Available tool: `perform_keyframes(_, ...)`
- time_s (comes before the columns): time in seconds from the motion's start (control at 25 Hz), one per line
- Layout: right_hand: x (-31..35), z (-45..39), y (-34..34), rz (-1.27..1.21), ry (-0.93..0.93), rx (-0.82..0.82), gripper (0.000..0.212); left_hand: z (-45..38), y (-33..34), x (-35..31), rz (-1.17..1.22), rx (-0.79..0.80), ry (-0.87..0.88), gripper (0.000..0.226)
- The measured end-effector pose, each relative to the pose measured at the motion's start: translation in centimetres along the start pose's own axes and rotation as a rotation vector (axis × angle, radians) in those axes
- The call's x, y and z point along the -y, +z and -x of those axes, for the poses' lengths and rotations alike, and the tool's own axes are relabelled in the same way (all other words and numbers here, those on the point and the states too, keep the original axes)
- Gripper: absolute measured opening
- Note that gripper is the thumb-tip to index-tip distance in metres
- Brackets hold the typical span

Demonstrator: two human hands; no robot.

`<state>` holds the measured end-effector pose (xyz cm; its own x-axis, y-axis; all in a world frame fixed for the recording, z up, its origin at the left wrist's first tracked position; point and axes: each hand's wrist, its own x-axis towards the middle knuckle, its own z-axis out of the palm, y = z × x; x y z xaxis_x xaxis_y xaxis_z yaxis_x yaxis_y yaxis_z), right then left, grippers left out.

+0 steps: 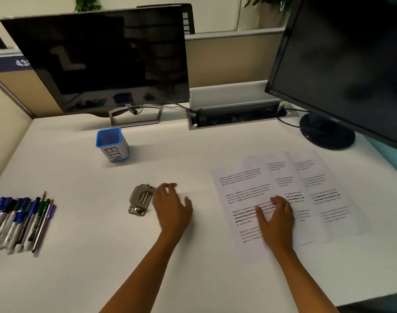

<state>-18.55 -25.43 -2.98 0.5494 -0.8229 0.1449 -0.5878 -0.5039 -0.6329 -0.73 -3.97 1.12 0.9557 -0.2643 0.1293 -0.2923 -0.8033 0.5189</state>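
The metal tool point(140, 199) lies just left of the open, empty left grip point(172, 208); the right grip point(276, 220) rests flat, fingers spread, on printed sheets point(242, 184).

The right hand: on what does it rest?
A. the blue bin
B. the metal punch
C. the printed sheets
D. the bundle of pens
C: the right hand lies palm down, with its fingers spread, on the printed sheets.
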Motion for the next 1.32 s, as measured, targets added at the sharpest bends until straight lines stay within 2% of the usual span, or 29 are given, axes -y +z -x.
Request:
perform_keyframes(0.08,-0.1,0.4,0.0,0.033,-0.017,0.005,0.053,-0.8,-1.0,1.8,-0.060,-0.117,-0.160,0.068)
perform_keyframes(0.16,0.0,0.6,0.1,0.071,-0.014,0.015,0.053,-1.4,-1.9,3.5,-0.050,-0.132,-0.317,0.079)
perform_keyframes(0.28,0.0,0.6,0.1,0.089,-0.014,0.019,0.053,-2.4,-2.7,5.3,-0.004,-0.106,-0.459,0.077)
perform_keyframes(0.36,0.0,0.6,0.1,0.093,-0.016,0.021,0.053,-2.9,-2.8,6.3,0.024,-0.065,-0.460,0.066)
perform_keyframes(0.48,-0.1,0.5,0.2,0.106,-0.020,0.011,0.052,-3.1,-2.7,7.3,0.074,-0.048,-0.394,0.056)
perform_keyframes(0.6,-0.2,0.5,0.3,0.112,-0.019,0.003,0.052,-2.8,-2.3,7.4,0.092,-0.049,-0.277,0.061)
perform_keyframes(0.8,-0.3,0.2,0.6,0.120,-0.027,-0.003,0.053,-4.2,-1.2,6.5,0.002,0.050,-0.056,0.062)
perform_keyframes(0.92,-0.1,-0.9,0.7,0.120,-0.016,0.019,0.053,-5.7,-0.1,4.5,0.060,0.102,0.045,0.066)
perform_keyframes(1.12,1.1,-2.6,0.7,0.119,-0.021,0.040,0.050,-9.2,1.8,-0.9,0.234,0.172,0.273,0.046)
perform_keyframes(1.24,3.1,-4.6,1.2,-0.101,-0.031,0.009,0.046,-10.6,2.8,-3.9,0.230,0.255,0.378,0.059)
perform_keyframes(1.32,5.5,-7.0,2.0,-0.384,0.026,0.111,0.047,-11.7,3.4,-5.5,0.197,0.335,0.471,0.064)
